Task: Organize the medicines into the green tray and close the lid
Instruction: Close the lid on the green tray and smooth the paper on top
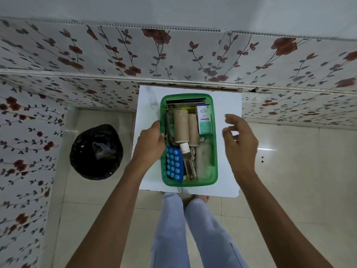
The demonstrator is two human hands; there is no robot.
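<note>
A green tray (214, 151) stands on a small white table (148, 105). Inside it lie two tan rolls (181, 125), a white and green medicine box (204, 120), a blue blister pack (174, 165), a small clear bottle with a white cap (187, 161), a frosted bottle (202, 161) and dark sachets (186, 102) at the far end. My left hand (151, 142) grips the tray's left rim, thumb inside. To the right of the tray my right hand (239, 141) hovers, fingers spread and holding nothing. No lid is in view.
A bin lined with a black bag (96, 151) stands on the tiled floor to the left of the table. Floral wall panels (173, 55) run behind the table and along the left. My legs in light trousers (185, 229) are below the table's near edge.
</note>
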